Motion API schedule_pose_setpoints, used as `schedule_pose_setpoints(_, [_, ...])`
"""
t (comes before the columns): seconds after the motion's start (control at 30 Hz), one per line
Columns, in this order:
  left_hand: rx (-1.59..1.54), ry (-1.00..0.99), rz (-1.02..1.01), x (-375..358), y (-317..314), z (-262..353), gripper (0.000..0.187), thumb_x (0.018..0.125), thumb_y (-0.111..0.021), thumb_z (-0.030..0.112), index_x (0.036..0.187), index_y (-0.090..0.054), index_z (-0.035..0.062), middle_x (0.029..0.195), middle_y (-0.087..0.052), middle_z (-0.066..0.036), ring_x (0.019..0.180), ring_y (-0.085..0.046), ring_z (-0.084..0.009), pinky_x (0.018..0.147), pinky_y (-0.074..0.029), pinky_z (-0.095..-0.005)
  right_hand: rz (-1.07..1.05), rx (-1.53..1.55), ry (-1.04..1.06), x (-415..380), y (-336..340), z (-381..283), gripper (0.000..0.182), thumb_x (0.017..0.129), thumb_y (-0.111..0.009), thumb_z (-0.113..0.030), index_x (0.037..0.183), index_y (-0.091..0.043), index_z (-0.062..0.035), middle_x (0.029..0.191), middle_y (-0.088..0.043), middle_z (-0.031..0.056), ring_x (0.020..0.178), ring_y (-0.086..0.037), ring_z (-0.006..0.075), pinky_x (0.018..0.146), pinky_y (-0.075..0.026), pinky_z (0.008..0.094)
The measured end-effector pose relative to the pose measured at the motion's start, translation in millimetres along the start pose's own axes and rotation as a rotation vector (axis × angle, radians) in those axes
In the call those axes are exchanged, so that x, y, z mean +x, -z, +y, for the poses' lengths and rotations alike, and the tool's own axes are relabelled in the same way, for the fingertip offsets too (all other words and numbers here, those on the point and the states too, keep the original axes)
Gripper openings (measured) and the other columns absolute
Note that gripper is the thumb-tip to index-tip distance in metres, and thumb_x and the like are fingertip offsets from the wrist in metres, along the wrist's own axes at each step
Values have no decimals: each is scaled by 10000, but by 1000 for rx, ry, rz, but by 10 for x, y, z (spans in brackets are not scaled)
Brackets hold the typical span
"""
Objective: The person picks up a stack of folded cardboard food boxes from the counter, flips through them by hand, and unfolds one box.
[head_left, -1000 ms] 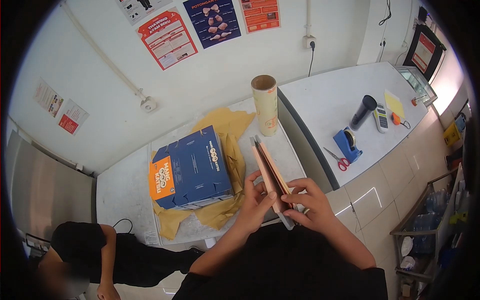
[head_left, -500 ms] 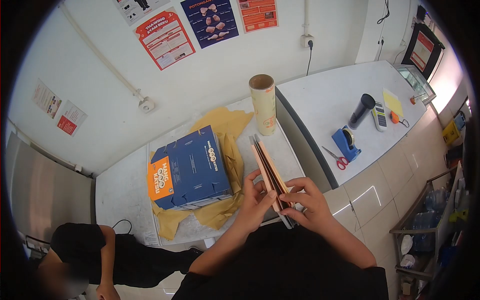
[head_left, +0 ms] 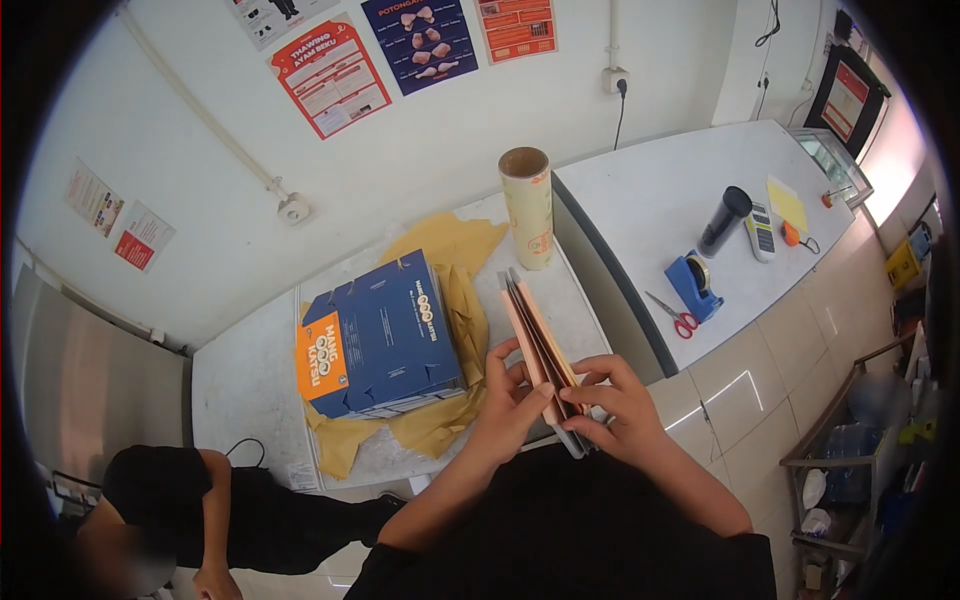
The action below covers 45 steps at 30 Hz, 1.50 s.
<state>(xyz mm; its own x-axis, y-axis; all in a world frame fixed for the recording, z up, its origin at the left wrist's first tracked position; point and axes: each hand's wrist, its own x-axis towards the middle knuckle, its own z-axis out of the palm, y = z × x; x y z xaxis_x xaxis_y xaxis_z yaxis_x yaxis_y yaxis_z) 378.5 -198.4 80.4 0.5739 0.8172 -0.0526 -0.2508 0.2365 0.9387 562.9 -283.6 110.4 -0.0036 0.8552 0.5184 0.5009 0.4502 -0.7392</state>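
In front of my body, a long folded piece of card (head_left: 540,335) with peach-coloured sides and grey edges is seen nearly edge-on. A dark gap runs between its layers. My left hand (head_left: 515,400) grips its left side, thumb on the near part of the edge. From the right, my right hand (head_left: 612,400) pinches the same card, its thumb and fingers at the gap. Left of my hands lies a stack of flat blue printed cartons (head_left: 385,335) with an orange panel, resting on crumpled brown paper (head_left: 450,240).
A large cream roll (head_left: 527,210) stands upright on the table (head_left: 240,370). On the right-hand table are a blue tape dispenser (head_left: 692,287), red-handled scissors (head_left: 684,323), a dark tumbler (head_left: 724,222) and a calculator-like device (head_left: 760,235). Another person (head_left: 250,515) is at lower left.
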Motion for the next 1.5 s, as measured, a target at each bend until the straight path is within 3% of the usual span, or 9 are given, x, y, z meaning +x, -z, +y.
schedule_pose_setpoints(0.9, [-47, 0, -6, -1, 6, -20, 674, 997, -633, 112, 1521, -210, 79, 1337, -581, -200, 1183, -614, -252, 1002, -510, -400, 21, 34, -33, -31, 3, 3, 438, 748, -876, -92, 1161, -730, -113, 1253, -603, 117, 883, -654, 234, 776, -556, 347])
schedule_pose_setpoints(1.5, [-72, 7, -7, -2, -11, -30, 678, 1015, -639, 138, 1530, -202, 86, 1300, -588, -194, 1140, -631, -244, 952, -532, -384, -38, -1, -50, -47, 15, -27, 416, 790, -835, -61, 1192, -754, -132, 1249, -593, 112, 914, -656, 240, 773, -559, 350])
